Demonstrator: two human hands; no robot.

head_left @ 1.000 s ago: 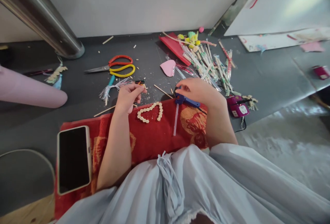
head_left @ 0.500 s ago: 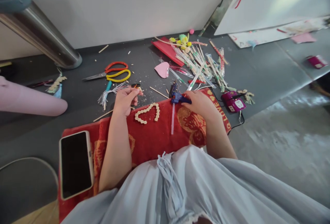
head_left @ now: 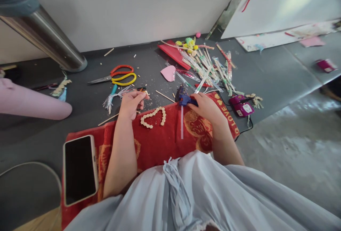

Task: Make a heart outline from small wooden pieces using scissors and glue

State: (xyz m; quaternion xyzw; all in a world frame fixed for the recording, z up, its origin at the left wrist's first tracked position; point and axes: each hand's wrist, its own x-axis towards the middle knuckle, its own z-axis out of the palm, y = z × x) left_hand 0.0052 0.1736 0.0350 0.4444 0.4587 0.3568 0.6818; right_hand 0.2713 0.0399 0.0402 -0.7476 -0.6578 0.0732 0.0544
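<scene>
My right hand (head_left: 205, 106) is wrapped round the handle of a blue hot glue gun (head_left: 184, 98), whose translucent glue stick (head_left: 182, 122) points toward me. My left hand (head_left: 133, 104) is closed in a pinch by the edge of the red towel (head_left: 162, 146); whatever lies between its fingertips is too small to make out. Just beyond those fingers sits a small black and orange thing (head_left: 142, 89), partly hidden. Between my hands, a heart-like outline of pale little pieces (head_left: 152, 118) lies on the towel, with a gap at its near side.
Scissors (head_left: 124, 75) with red and yellow handles lie beyond my left hand, near a white-stringed tassel (head_left: 114, 99). Wrapped sticks (head_left: 202, 66) are heaped at the back, beside a pink heart (head_left: 168, 73). A phone (head_left: 80, 170) rests at left, a purple box (head_left: 242, 106) at right.
The glue gun has shifted slightly to the right relative to the towel, its glue stick now hanging straighter. My left hand keeps its pinch; the whole view has moved a little.
</scene>
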